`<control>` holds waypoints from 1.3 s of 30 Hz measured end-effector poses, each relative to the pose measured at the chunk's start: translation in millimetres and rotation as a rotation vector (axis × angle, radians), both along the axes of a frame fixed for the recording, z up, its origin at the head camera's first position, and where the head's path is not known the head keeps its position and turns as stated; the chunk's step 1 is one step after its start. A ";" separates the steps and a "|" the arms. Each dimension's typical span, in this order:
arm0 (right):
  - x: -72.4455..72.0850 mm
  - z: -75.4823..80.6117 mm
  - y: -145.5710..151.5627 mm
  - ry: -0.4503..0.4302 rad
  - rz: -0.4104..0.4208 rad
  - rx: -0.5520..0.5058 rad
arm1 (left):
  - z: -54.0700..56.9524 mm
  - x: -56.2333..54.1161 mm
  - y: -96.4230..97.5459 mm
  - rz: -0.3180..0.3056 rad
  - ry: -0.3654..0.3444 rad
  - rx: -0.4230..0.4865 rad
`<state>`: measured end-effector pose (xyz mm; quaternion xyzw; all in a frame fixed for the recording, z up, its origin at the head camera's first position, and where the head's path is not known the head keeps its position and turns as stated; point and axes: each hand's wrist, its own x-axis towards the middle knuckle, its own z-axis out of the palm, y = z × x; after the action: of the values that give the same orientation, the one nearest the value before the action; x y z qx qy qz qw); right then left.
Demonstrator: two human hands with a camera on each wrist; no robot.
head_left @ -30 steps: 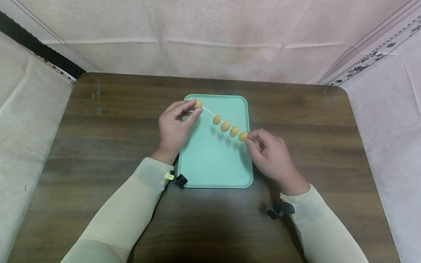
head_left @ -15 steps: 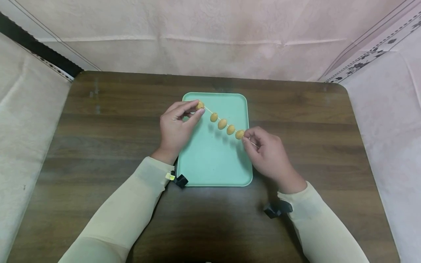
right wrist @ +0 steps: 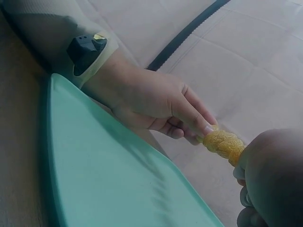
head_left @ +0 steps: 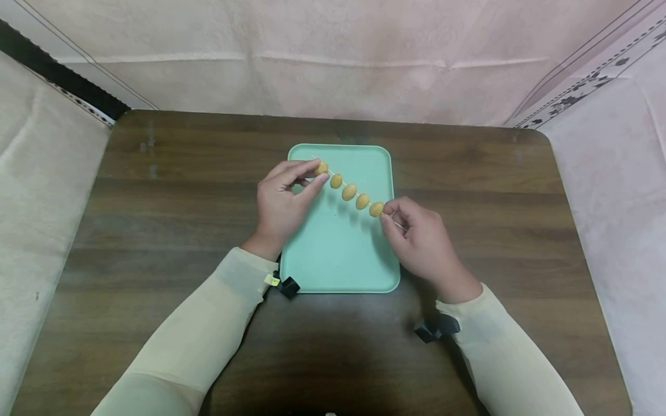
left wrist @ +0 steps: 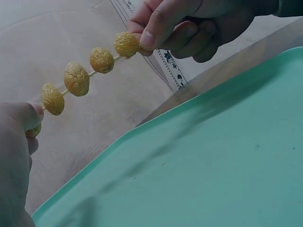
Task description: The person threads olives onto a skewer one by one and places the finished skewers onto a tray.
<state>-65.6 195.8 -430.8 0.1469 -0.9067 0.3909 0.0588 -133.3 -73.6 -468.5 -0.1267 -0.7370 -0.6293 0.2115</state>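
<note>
Several yellow-brown, wrinkled, oval balls (head_left: 349, 192) are threaded on a thin pale skewer (left wrist: 93, 73), held slantwise above a mint-green tray (head_left: 338, 260). My left hand (head_left: 283, 199) pinches the end ball (head_left: 322, 167) at the upper left between thumb and fingers. A short bit of skewer tip shows beyond that ball. At the lower right end, my right hand (head_left: 424, 240) grips the skewer's other end, its fingertips right against the last ball (left wrist: 126, 45). In the right wrist view the balls (right wrist: 222, 144) overlap in line, partly hidden by the right hand.
The tray lies on a dark brown wooden table (head_left: 182, 190). Pale cloth (head_left: 333, 69) hangs behind the table and at both sides. Each wrist wears a small black camera (head_left: 288, 286). Shadows of the balls and hands fall on the tray.
The end ball in my left hand has slid along the skewer toward the others, narrowing the gap. My left hand has shifted slightly right, my right hand slightly left and up.
</note>
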 end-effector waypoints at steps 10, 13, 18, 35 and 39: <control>-0.7 -1.3 -3.2 -0.044 -0.014 0.012 | -2.5 0.0 -0.7 0.000 -0.001 -0.019; -1.9 -0.1 -4.6 -0.105 -0.012 0.052 | -2.2 -0.8 -1.9 0.001 -0.020 -0.045; -0.2 0.4 -6.7 -0.165 0.032 0.159 | -3.0 -2.8 -4.9 -0.004 -0.063 -0.100; 17.2 -10.2 -34.6 0.064 0.028 0.289 | -8.4 -3.9 -8.0 -0.089 -0.152 -0.256; 12.7 -8.1 -44.7 -0.074 -0.033 0.351 | -7.1 -4.4 -8.6 -0.083 -0.160 -0.263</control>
<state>-52.8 151.1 -438.9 0.1258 -0.9649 0.2305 0.0052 -137.6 -82.3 -475.6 -0.1331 -0.8217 -0.5437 0.1072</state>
